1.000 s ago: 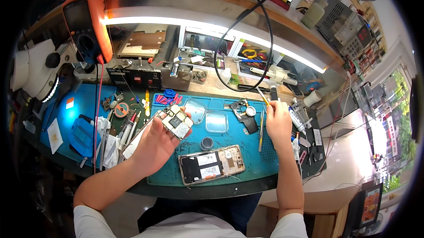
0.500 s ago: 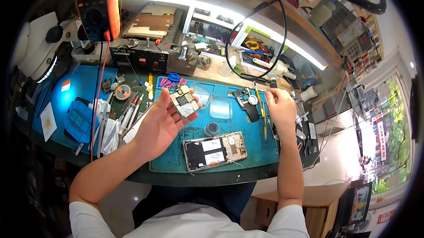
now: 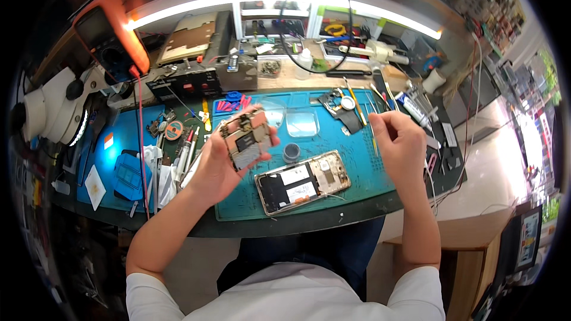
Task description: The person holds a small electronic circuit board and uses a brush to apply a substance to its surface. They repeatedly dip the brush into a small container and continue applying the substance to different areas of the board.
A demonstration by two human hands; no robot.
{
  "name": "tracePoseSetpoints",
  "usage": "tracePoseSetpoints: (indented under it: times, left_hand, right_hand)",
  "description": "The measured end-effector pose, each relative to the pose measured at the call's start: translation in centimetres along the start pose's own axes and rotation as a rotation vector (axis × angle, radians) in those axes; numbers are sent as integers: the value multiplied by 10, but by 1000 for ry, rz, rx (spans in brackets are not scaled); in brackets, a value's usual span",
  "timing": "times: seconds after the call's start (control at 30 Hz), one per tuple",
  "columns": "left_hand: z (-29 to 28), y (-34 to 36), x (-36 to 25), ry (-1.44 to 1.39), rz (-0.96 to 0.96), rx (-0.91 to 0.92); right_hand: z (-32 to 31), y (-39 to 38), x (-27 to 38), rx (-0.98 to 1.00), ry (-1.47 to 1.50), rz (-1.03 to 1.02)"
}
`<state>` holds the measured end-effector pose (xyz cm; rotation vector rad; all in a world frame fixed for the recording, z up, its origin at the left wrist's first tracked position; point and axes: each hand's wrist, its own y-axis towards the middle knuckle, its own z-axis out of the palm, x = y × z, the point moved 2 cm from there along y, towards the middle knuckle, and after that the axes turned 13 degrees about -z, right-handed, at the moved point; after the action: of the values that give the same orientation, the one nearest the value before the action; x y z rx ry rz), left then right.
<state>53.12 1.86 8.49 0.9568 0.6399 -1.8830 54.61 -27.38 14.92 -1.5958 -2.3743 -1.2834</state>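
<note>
My left hand holds a phone circuit board raised above the mat, its copper-coloured shields and a dark chip facing up. My right hand is pinched closed over the mat's right side; whatever sits between its fingertips is hidden or too small to make out. Between the hands lies an opened phone with a black battery area and white labels, on the blue mat. Just behind the phone is a small round jar, and farther back a clear plastic box.
A dark flex part with a round piece lies behind the box, near a yellow-handled tool. An orange multimeter leans at back left, its red lead hanging over the bench. A white microscope stands at left.
The view has shifted. My left hand has brought the board slightly nearer and tilted it. My right hand, still pinched, has come slightly nearer to me and to the right.
</note>
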Motion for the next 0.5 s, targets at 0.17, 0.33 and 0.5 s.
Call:
tracePoseSetpoints:
  times: [0.17, 0.33, 0.5]
  left_hand:
    - [4, -3, -16, 855, 592, -319]
    - [39, -11, -19, 1504, 865, -469]
    - [74, -5, -13, 1648, 907, -577]
  right_hand:
    - [-9, -20, -4, 26, 79, -9]
    - [-11, -30, 22, -54, 326, -76]
    - [-3, -38, 35, 33, 468, -109]
